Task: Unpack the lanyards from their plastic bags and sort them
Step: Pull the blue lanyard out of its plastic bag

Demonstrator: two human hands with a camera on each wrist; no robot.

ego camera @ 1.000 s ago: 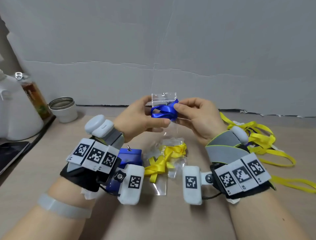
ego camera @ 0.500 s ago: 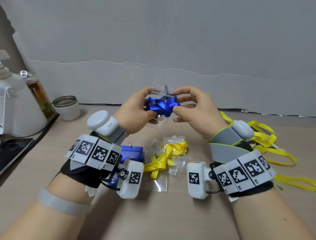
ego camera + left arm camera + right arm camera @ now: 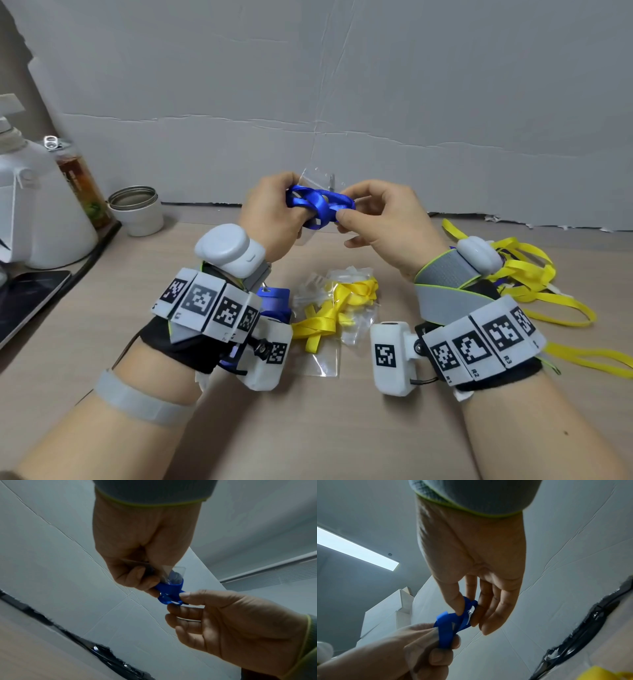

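Two hands work above the tabletop (image 3: 342,428): your left hand (image 3: 270,216) grips the plastic bag (image 3: 317,176), and your right hand (image 3: 380,222) pinches the blue lanyard (image 3: 320,205). A second ago it sat inside; now it bulges mostly out, so extraction looks nearly done.

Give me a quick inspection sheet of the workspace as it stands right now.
Surface: beige table.
Job's things: blue lanyard partly out of its clear bag; bagged yellow lanyards at centre; loose yellow lanyards at right; blue item behind left wrist.
Clutter: white jug, bottle, tin, dark tablet.
Grippers: left hand holds bag and lanyard; right hand pinches lanyard.
Cables: thin black lead at right wrist unit.
Surroundings: grey board backdrop.
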